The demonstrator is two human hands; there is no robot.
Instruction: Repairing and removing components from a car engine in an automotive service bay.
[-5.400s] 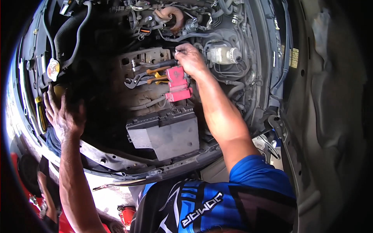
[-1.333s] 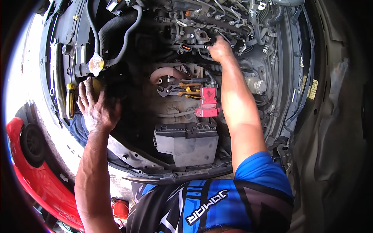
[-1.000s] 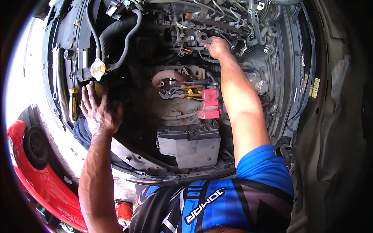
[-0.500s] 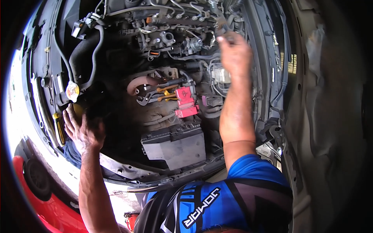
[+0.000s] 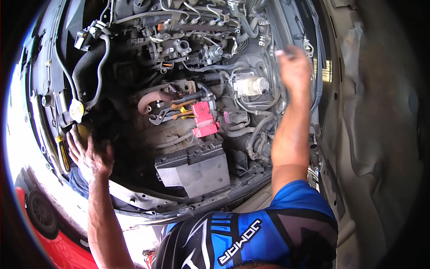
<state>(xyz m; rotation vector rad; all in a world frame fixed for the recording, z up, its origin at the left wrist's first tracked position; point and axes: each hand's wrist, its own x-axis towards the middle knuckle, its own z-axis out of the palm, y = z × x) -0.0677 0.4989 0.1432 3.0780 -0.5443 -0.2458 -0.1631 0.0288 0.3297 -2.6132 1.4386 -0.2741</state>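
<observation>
My left hand (image 5: 93, 158) lies spread on the front edge of the engine bay, just below a round radiator cap (image 5: 76, 110). Its fingers are apart and grip nothing. A yellow-and-black screwdriver (image 5: 62, 154) lies beside it. My right hand (image 5: 295, 74) is raised over the far right of the bay, near the fender-side channel, beyond a pale fluid reservoir (image 5: 251, 85). Its fingers are curled closed with the thumb side forward; a dark shape shows there, too blurred to name.
Pliers (image 5: 163, 115) with orange-handled tools lie on the bare tray next to a red terminal cover (image 5: 205, 119). Nearer stands a grey fuse box (image 5: 197, 172). Engine pipes (image 5: 192, 15) fill the far side. A red car (image 5: 49, 242) stands at lower left.
My right hand has swung to the right, away from the engine pipes toward the fender side. The view has shifted slightly; my left hand keeps its place by the radiator cap.
</observation>
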